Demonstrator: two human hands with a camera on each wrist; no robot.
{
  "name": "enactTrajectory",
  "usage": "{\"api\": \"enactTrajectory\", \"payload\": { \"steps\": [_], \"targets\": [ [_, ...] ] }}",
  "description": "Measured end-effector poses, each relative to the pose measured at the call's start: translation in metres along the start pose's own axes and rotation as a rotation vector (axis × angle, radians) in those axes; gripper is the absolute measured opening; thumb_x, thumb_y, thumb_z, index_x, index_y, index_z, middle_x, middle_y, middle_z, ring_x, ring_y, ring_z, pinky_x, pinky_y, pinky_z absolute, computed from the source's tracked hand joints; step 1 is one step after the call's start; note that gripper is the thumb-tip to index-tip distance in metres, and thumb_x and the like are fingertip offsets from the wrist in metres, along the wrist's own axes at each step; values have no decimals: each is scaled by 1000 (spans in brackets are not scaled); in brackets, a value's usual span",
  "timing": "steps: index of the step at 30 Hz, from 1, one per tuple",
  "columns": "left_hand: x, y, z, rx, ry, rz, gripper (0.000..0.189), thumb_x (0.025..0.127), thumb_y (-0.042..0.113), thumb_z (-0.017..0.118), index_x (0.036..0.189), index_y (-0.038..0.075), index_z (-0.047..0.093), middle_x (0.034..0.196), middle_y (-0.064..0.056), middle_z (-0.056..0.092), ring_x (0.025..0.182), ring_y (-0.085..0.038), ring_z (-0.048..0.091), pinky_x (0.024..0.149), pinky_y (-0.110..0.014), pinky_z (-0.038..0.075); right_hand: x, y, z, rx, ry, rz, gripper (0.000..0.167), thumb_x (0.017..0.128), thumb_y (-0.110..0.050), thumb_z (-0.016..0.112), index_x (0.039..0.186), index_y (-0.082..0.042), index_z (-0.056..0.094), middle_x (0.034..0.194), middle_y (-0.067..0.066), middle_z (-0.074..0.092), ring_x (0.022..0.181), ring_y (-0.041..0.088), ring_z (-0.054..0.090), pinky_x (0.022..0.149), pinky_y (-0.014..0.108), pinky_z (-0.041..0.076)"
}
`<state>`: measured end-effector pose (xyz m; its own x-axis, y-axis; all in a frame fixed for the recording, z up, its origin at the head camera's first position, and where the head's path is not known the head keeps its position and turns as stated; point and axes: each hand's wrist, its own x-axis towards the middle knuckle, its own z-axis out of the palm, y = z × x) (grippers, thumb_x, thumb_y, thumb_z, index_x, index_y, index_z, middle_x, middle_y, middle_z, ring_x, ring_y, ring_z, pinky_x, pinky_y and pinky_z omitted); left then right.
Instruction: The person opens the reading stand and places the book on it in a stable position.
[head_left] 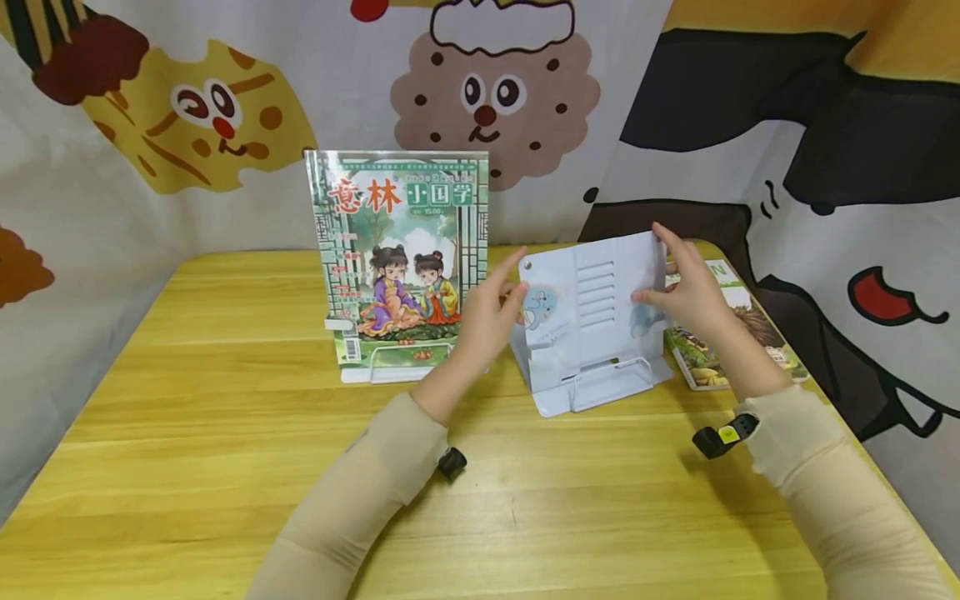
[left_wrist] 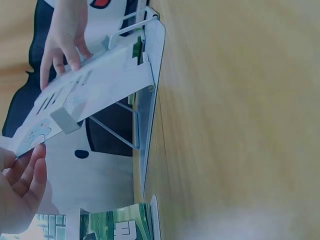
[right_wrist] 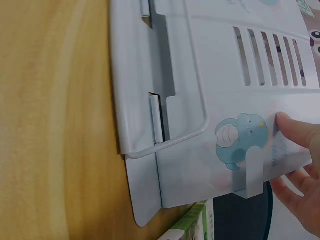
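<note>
A white metal book stand (head_left: 555,279), with slots and blue cartoon animals, stands tilted back on the table in front of me. My left hand (head_left: 483,321) pinches its upper left edge between thumb and fingers. On the opposite edge, my right hand (head_left: 697,292) grips the panel, thumb (right_wrist: 295,127) on the front face and fingers behind. A wire page holder (head_left: 611,392) runs along the stand's lower front. In the left wrist view, a thin support rod (left_wrist: 112,132) shows behind the raised panel, above the base plate (left_wrist: 146,127).
Left of the stand, a Chinese magazine (head_left: 405,267) is propped upright on another white stand (head_left: 360,377). A book with a green-edged cover (head_left: 750,333) lies on the wooden table (head_left: 225,467) at the right. A cartoon-printed curtain (head_left: 345,67) hangs behind.
</note>
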<state>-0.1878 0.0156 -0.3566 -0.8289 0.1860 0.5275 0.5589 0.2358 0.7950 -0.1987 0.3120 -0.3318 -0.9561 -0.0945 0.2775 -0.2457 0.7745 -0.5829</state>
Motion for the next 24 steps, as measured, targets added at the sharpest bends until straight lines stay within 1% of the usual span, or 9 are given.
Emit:
{"api": "enactTrajectory", "payload": {
  "steps": [2,4,5,7,10,13,15,18,24],
  "targets": [
    [2,-1,0,26,5,8,53,94,5,59,144,15,44,74,-7,66,51,-20,58,43,-25,45,-3,-2,1,-4,17,12,102,78,-4,79,155,-29,16,139,23,31,106,38,49,73,39,50],
    [2,-3,0,56,-3,10,57,93,6,62,145,16,42,74,-6,64,50,-16,55,44,-24,45,-5,-3,2,-8,32,28,103,78,-4,79,155,-29,15,140,24,31,106,39,49,74,47,49],
    [3,-4,1,68,-11,7,59,92,6,63,146,16,41,75,-5,63,49,-14,53,44,-24,45,-6,-4,2,-9,37,35,103,78,-4,79,155,-29,15,140,24,31,105,38,49,74,48,49],
    [3,-5,1,94,-30,-2,67,90,7,66,149,18,36,76,-4,59,47,-12,48,43,-24,43,-8,-5,3,-19,49,47,103,78,-5,79,155,-29,16,138,24,32,102,37,50,72,44,50],
    [5,-6,3,146,-64,-43,81,86,8,71,152,24,26,78,-3,56,48,-12,46,43,-24,43,-10,-6,3,-32,64,62,103,77,-7,80,155,-28,16,135,24,34,98,36,49,68,42,48],
    [7,-6,4,213,-107,-103,97,83,10,75,154,31,12,71,-3,53,46,-14,47,42,-24,43,-11,-7,5,-34,80,78,102,77,-12,81,155,-28,16,135,23,35,99,37,47,67,44,44],
    [10,-6,6,253,-127,-135,104,82,10,76,154,33,5,64,-3,51,46,-15,47,41,-24,42,-11,-7,6,-31,91,86,102,77,-15,81,155,-29,16,136,22,35,100,37,45,67,45,43],
    [15,-6,7,305,-132,-162,107,82,11,76,154,34,0,57,-4,49,43,-17,45,38,-25,41,-8,-8,8,-25,113,90,102,77,-15,82,155,-28,16,138,23,35,101,38,45,68,45,43],
    [26,-6,11,376,-119,-201,107,84,12,74,153,35,-4,59,-3,50,44,-17,45,38,-25,40,0,-6,12,-28,140,92,102,77,-13,81,154,-28,17,135,23,36,102,40,46,69,46,43]
  ]
}}
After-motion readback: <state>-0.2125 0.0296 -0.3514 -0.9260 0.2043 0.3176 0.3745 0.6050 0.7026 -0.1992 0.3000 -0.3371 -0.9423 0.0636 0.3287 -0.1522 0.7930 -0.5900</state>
